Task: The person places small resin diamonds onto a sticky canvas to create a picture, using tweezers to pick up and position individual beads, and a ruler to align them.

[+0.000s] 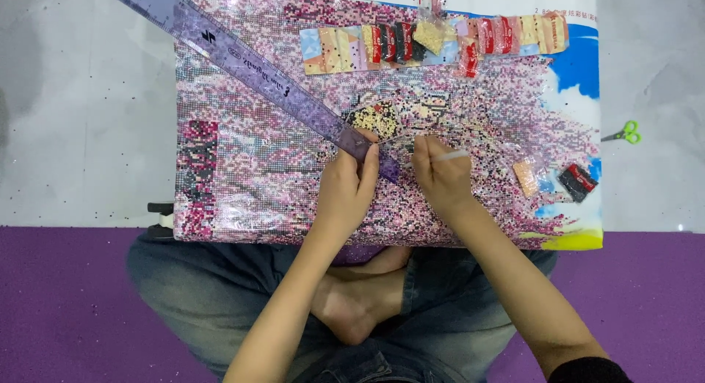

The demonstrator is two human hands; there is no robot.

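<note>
A: Nearest item?
B: Crossed legs in jeans (220, 295) on a purple mat (66, 302).
A: Hands?
B: Left hand (346, 188) closed on the lower end of a clear purple ruler (257, 67), pressing it to the canvas (242, 185). Right hand (440, 174) pinched around a white pen (449, 155), tip down just beside the ruler.
A: Step in hand?
B: Likely bead placing along the ruler edge; a next move would call for steady pressure and a fine aim.
A: Beyond?
B: Bead tray (374, 118) touching the ruler; bead packets (433, 41) along the far edge; green scissors (624, 133) well apart on the floor (73, 133).
</note>
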